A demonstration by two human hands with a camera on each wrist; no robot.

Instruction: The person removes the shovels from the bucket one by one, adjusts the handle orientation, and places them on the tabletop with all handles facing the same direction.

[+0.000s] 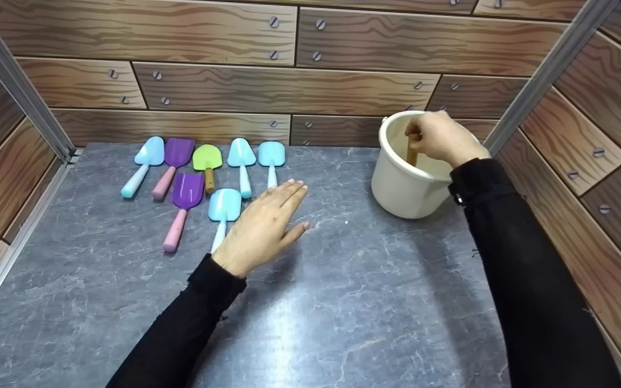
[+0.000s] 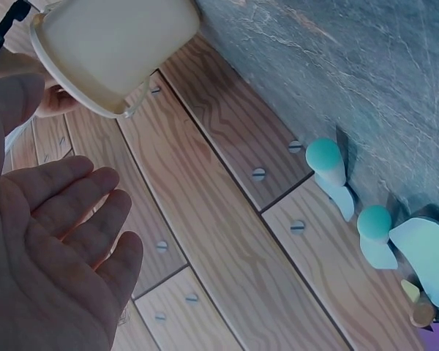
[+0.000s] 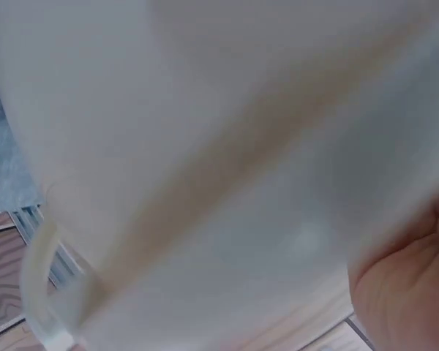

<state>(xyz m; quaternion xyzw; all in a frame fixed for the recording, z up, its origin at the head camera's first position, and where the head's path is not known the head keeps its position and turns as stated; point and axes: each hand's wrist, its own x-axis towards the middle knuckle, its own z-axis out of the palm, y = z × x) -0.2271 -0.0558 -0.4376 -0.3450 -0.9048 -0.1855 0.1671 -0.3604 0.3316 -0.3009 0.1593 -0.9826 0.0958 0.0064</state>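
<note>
My right hand (image 1: 445,137) is over the mouth of a cream bucket (image 1: 405,191), its curled fingers pinching a brown handle (image 1: 412,153) that points down inside. Whatever the handle belongs to is hidden by the bucket wall. My left hand (image 1: 262,229) hovers flat over the table with fingers straight, holding nothing. Just left of it lies a light blue toy shovel (image 1: 225,205), its handle partly behind the hand. Beside that is a purple shovel (image 1: 187,189) with a pink handle. In the right wrist view the bucket's outer wall (image 3: 168,95) hides what the fingers hold.
Along the back lie several more shovels: light blue ones (image 1: 150,151), a purple one (image 1: 179,152) and a green one (image 1: 207,157) with a brown handle. Wood-patterned walls (image 1: 283,89) enclose the grey marbled table (image 1: 343,302) at the back and both sides.
</note>
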